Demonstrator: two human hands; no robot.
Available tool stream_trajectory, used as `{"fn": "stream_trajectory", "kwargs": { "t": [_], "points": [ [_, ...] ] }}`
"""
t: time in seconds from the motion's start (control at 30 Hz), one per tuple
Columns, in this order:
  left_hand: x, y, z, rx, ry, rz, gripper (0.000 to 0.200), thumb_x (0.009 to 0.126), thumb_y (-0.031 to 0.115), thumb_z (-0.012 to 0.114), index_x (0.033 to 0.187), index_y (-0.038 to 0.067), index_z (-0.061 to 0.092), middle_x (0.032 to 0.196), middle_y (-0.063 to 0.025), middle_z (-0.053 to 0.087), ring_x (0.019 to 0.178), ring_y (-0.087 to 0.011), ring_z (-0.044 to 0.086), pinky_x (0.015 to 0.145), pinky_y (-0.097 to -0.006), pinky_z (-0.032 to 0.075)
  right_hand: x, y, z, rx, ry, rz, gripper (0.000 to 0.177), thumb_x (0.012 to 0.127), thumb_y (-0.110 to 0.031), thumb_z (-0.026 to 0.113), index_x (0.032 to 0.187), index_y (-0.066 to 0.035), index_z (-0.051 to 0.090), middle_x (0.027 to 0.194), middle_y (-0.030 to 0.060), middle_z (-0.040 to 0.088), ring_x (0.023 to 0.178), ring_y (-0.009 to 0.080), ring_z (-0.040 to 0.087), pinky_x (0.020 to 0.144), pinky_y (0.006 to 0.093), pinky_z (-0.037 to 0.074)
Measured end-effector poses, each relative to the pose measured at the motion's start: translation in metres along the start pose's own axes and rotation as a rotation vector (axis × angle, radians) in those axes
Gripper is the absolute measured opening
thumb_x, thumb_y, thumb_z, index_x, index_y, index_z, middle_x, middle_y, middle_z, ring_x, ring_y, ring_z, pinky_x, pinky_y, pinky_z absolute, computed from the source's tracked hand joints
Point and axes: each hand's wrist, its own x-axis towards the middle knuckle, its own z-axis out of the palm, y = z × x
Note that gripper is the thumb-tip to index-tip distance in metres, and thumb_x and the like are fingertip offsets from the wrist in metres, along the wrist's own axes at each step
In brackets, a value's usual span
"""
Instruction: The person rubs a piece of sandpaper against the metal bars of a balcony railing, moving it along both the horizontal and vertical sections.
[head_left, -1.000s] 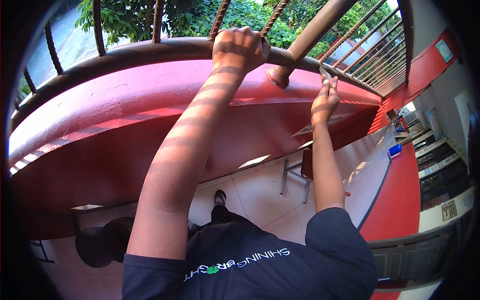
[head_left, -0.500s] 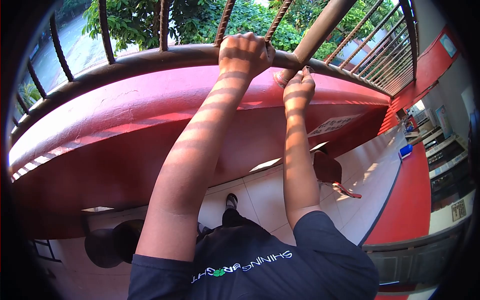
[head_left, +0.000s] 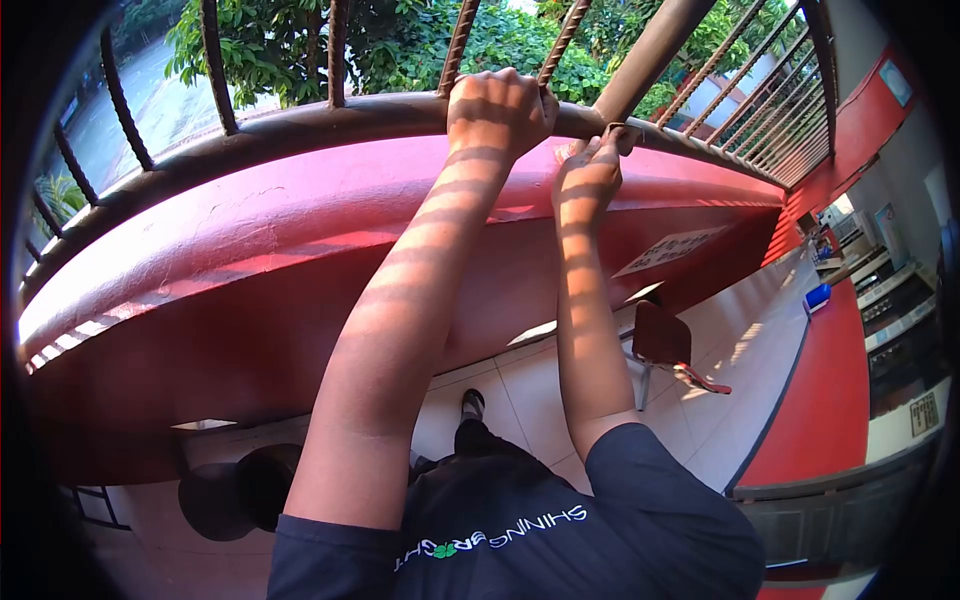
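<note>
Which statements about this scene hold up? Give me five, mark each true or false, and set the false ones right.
1. The left hand is closed over the brown rail. True.
2. Gloves cover the person's hands. False: both are bare.
3. The right hand is up close to the rail, near the thick post. True.
4. Everything below the rail is green. False: the wall there is red and pink.
5. The shirt is dark, with white lettering. True.
</note>
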Motion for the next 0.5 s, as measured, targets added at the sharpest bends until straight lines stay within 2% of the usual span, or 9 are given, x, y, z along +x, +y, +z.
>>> {"fn": "stream_trajectory", "kwargs": {
  "t": [0.03, 0.07, 0.1, 0.17, 0.23, 0.3, 0.37, 0.43, 0.5],
  "points": [
    [-0.001, 0.0, 0.0, 0.002, -0.002, 0.002, 0.048, 0.093, 0.044, 0.05, 0.072, 0.008, 0.075, 0.073, -0.015, 0.071, 0.068, -0.0302, 0.072, 0.066, -0.041, 0.057, 0.005, -0.004, -0.003, -0.015, 0.025, 0.015, 0.039, 0.102, -0.013, 0.044, 0.134, 0.008, 0.052, 0.092, 0.0279, 0.07, 0.083, 0.0341, 0.071, 0.072, 0.0421, 0.054],
    [-0.001, 0.0, -0.001, -0.006, -0.016, -0.002, 0.048, 0.093, 0.044, 0.05, 0.072, 0.008, 0.075, 0.073, -0.0151, 0.071, 0.069, -0.0301, 0.072, 0.066, -0.041, 0.057, 0.012, -0.043, -0.029, -0.016, -0.286, 0.309, 0.045, 0.1, -0.005, 0.046, 0.142, 0.009, 0.041, 0.105, 0.0317, 0.067, 0.096, 0.0355, 0.07, 0.077, 0.0386, 0.058],
    [0.001, 0.0, -0.002, -0.013, -0.027, -0.003, 0.048, 0.093, 0.044, 0.05, 0.073, 0.008, 0.075, 0.074, -0.0151, 0.071, 0.07, -0.0301, 0.072, 0.067, -0.041, 0.057, 0.008, -0.04, -0.028, -0.009, -0.284, 0.309, 0.045, 0.1, -0.005, 0.046, 0.142, 0.009, 0.041, 0.105, 0.0317, 0.067, 0.096, 0.0355, 0.07, 0.077, 0.0386, 0.058],
    [0.0, 0.0, -0.001, 0.011, 0.028, 0.017, 0.048, 0.093, 0.044, 0.05, 0.074, 0.008, 0.075, 0.076, -0.0151, 0.072, 0.071, -0.0298, 0.072, 0.067, -0.0405, 0.057, 0.0, -0.029, -0.02, -0.028, -0.162, 0.107, 0.046, 0.1, -0.005, 0.047, 0.144, 0.007, 0.04, 0.101, 0.0283, 0.069, 0.094, 0.032, 0.071, 0.076, 0.0369, 0.059],
    [-0.002, 0.0, -0.001, 0.026, 0.018, 0.016, 0.04, 0.093, 0.037, 0.049, 0.074, 0.013, 0.074, 0.077, -0.0091, 0.072, 0.072, -0.0243, 0.072, 0.067, -0.0402, 0.055, 0.008, -0.041, -0.029, 0.029, -0.202, 0.206, 0.046, 0.099, -0.004, 0.048, 0.143, 0.007, 0.041, 0.104, 0.0281, 0.068, 0.096, 0.0317, 0.071, 0.078, 0.0367, 0.058],
    [-0.004, 0.0, -0.001, 0.034, 0.013, 0.023, 0.04, 0.093, 0.037, 0.049, 0.074, 0.013, 0.074, 0.077, -0.0094, 0.072, 0.072, -0.0245, 0.072, 0.067, -0.0403, 0.055, 0.006, -0.041, -0.032, 0.076, -0.242, 0.309, 0.046, 0.099, -0.004, 0.048, 0.143, 0.007, 0.041, 0.108, 0.0278, 0.068, 0.099, 0.0313, 0.07, 0.08, 0.0366, 0.058],
    [-0.002, 0.001, -0.004, 0.029, -0.014, 0.012, 0.04, 0.093, 0.037, 0.049, 0.074, 0.012, 0.074, 0.077, -0.0096, 0.073, 0.072, -0.0246, 0.072, 0.066, -0.0404, 0.055, 0.005, -0.036, -0.026, -0.014, -0.193, 0.186, 0.045, 0.098, -0.003, 0.049, 0.142, 0.007, 0.043, 0.109, 0.0271, 0.068, 0.101, 0.0313, 0.07, 0.082, 0.0362, 0.058],
    [-0.001, 0.001, -0.004, 0.035, 0.016, 0.017, 0.04, 0.093, 0.037, 0.049, 0.073, 0.012, 0.074, 0.075, -0.0096, 0.072, 0.072, -0.0247, 0.072, 0.065, -0.0403, 0.055, 0.007, -0.036, -0.026, -0.054, -0.205, 0.171, 0.044, 0.098, -0.003, 0.048, 0.14, 0.009, 0.044, 0.11, 0.0273, 0.068, 0.102, 0.0304, 0.07, 0.082, 0.0366, 0.058],
    [-0.001, 0.0, -0.003, 0.012, -0.02, 0.015, 0.041, 0.093, 0.037, 0.048, 0.073, 0.012, 0.074, 0.076, -0.0098, 0.072, 0.072, -0.0247, 0.072, 0.065, -0.04, 0.055, 0.004, -0.023, -0.021, -0.06, -0.181, 0.057, 0.042, 0.097, -0.004, 0.048, 0.137, 0.011, 0.046, 0.108, 0.0299, 0.067, 0.102, 0.0355, 0.069, 0.083, 0.0406, 0.056]
  ]
}}
